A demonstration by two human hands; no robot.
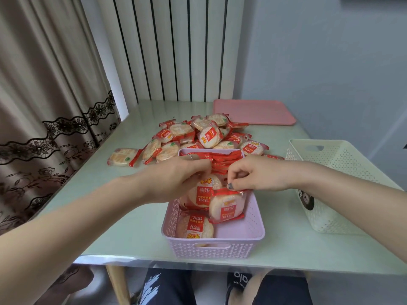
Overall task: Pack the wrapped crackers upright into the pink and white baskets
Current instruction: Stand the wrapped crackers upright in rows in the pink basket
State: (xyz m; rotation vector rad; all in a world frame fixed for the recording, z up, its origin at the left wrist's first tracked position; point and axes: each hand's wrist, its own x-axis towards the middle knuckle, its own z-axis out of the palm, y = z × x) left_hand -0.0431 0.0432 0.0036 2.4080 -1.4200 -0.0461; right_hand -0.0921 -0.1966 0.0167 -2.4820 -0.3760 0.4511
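The pink basket [253,230] stands at the table's near edge, with a row of upright wrapped crackers [222,160] filling its far half. My left hand [176,179] reaches into it, fingers curled on an upright cracker [203,192]. My right hand [257,176] pinches the red top seam of another cracker [226,208], which hangs tilted over the basket's middle. One more cracker [195,227] leans in the near left corner. A loose pile of crackers [198,135] lies behind the basket. The white basket [337,164] sits to the right and looks empty.
A pink tray [253,111] lies at the back of the table by the wall. One stray cracker [123,157] lies left of the pile. A curtain hangs at the left. The pale green tabletop [123,216] ends just below the pink basket.
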